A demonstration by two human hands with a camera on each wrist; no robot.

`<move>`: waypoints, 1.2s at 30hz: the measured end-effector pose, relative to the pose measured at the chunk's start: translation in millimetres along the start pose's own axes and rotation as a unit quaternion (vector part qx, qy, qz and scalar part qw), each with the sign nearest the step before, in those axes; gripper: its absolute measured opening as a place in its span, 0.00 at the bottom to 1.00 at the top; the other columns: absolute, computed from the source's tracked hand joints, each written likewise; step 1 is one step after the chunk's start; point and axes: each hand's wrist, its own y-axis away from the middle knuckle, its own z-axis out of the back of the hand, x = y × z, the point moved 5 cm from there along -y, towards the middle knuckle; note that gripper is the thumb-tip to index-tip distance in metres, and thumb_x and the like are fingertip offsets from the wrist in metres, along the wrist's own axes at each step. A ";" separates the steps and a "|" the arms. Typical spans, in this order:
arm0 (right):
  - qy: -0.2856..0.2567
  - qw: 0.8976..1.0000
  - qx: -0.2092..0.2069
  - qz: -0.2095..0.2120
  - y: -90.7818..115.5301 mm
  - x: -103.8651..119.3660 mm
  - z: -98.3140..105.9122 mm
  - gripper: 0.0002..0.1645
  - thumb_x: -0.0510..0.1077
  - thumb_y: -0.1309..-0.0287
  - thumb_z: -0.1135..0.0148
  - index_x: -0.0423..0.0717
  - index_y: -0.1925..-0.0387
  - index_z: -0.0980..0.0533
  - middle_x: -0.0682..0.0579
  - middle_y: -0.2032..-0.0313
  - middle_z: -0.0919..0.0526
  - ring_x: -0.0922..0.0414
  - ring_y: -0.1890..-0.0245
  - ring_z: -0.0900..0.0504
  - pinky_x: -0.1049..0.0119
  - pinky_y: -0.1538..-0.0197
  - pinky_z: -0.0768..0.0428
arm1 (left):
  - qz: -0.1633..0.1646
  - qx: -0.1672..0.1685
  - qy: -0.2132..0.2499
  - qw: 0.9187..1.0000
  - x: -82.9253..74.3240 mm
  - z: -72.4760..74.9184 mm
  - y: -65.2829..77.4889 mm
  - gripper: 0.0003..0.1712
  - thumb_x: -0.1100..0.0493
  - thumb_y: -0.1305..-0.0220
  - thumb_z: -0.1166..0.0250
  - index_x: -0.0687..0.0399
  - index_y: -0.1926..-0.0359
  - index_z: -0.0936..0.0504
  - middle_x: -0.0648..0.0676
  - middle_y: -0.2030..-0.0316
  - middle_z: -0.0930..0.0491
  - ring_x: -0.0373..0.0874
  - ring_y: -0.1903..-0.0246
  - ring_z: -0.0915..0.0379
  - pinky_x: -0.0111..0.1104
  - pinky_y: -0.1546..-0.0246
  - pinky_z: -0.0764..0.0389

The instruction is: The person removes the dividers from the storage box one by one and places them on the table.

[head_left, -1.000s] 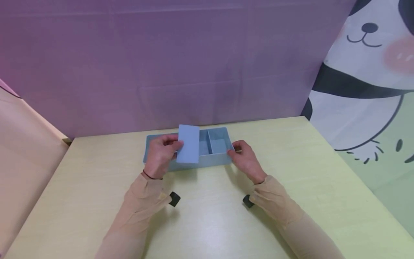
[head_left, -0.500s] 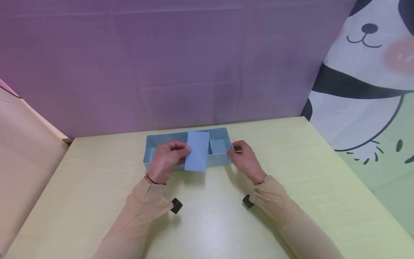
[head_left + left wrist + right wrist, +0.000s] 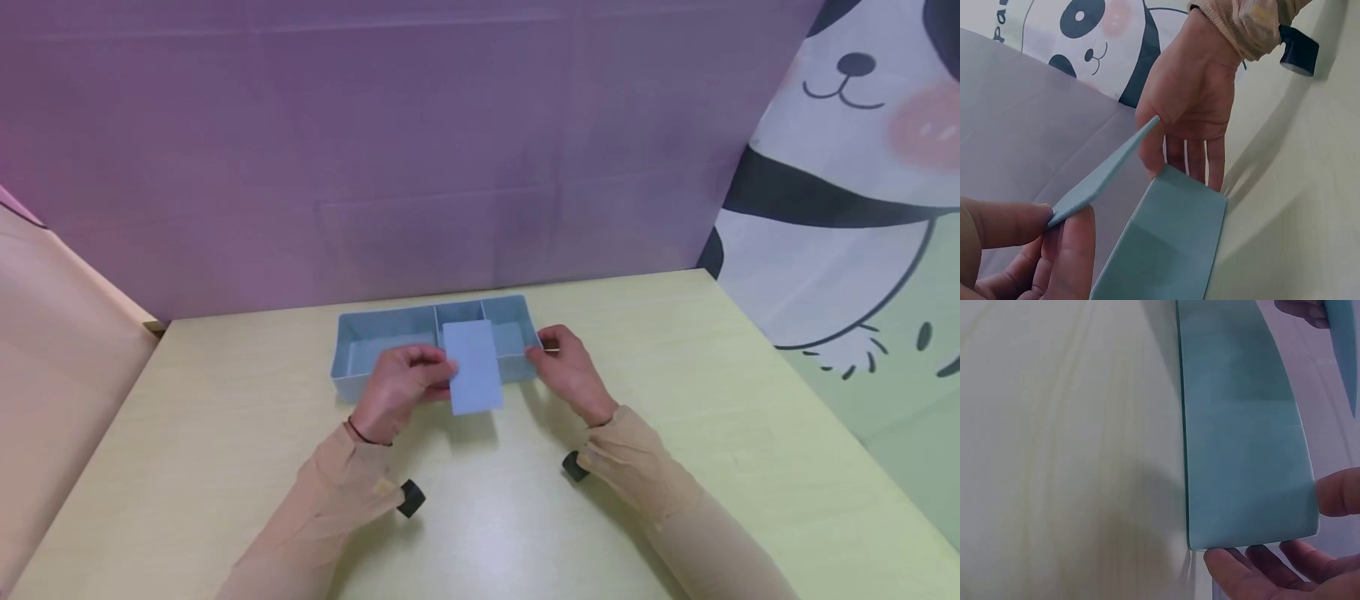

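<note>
My left hand (image 3: 401,387) pinches a thin, flat blue divider panel (image 3: 473,367) by its left edge, thumb on the near face. The panel is held tilted above the front wall of a long blue box (image 3: 367,386), apart from it in the left wrist view. Two upright partitions split the box into three compartments; the panel hides part of the middle and right ones. My right hand (image 3: 573,375) grips the box's right end. In the right wrist view its thumb (image 3: 1340,492) lies at the rim and its fingers touch the end wall.
The box stands on a pale wooden table (image 3: 225,433), close to a purple cloth backdrop (image 3: 420,150) at the table's far edge. A panda-printed cloth (image 3: 840,283) hangs on the right. Each sleeve carries a small black block (image 3: 411,498) at the wrist.
My left hand has moved the panel rightward and toward me, from over the box to its front side, uncovering the left compartment and a partition. The right hand and box stay still.
</note>
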 end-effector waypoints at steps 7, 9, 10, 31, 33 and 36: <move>0.001 1.000 0.000 0.003 -0.3 -0.3 -0.2 0.23 0.46 0.44 0.46 0.36 0.51 0.35 0.41 0.53 0.29 0.51 0.57 0.28 0.55 0.56 0.24 | 0.020 0.025 0.027 0.999 8.2 -8.5 7.2 0.11 0.70 0.51 0.36 0.68 0.64 0.25 0.61 0.68 0.23 0.54 0.68 0.24 0.41 0.66 0.20; 0.003 1.000 0.001 0.004 -0.2 -0.3 -0.1 0.24 0.46 0.44 0.46 0.36 0.51 0.35 0.40 0.53 0.29 0.50 0.57 0.28 0.55 0.56 0.24 | 0.023 0.028 0.030 0.999 10.7 -11.1 9.2 0.11 0.70 0.52 0.36 0.69 0.65 0.25 0.61 0.69 0.23 0.55 0.69 0.24 0.42 0.66 0.20; 0.003 1.000 0.000 0.005 -0.1 -0.3 0.0 0.24 0.46 0.44 0.46 0.36 0.51 0.35 0.41 0.53 0.29 0.51 0.57 0.28 0.55 0.55 0.25 | 0.026 0.031 0.032 0.999 12.3 -12.3 10.0 0.11 0.70 0.52 0.36 0.69 0.65 0.25 0.61 0.70 0.23 0.55 0.69 0.24 0.42 0.66 0.20; 0.004 1.000 -0.005 0.004 1.4 1.3 1.0 0.23 0.46 0.45 0.45 0.36 0.51 0.35 0.41 0.54 0.28 0.51 0.57 0.28 0.54 0.55 0.25 | 0.078 0.083 0.046 0.992 43.0 -33.5 20.4 0.14 0.69 0.51 0.35 0.70 0.63 0.27 0.58 0.74 0.20 0.55 0.70 0.24 0.44 0.66 0.20; 0.007 1.000 -0.003 0.004 1.3 1.4 1.3 0.24 0.47 0.45 0.46 0.36 0.51 0.35 0.41 0.53 0.29 0.51 0.57 0.28 0.54 0.55 0.25 | 0.085 0.081 0.046 0.992 44.5 -33.9 20.2 0.14 0.69 0.51 0.35 0.70 0.62 0.27 0.58 0.73 0.20 0.55 0.70 0.23 0.44 0.65 0.20; 0.010 1.000 -0.004 0.002 1.4 1.2 1.5 0.24 0.47 0.45 0.45 0.37 0.51 0.35 0.42 0.54 0.29 0.51 0.57 0.28 0.54 0.55 0.25 | 0.092 0.078 0.052 0.991 47.0 -33.5 18.5 0.15 0.69 0.51 0.35 0.70 0.62 0.27 0.58 0.73 0.20 0.55 0.70 0.23 0.44 0.65 0.20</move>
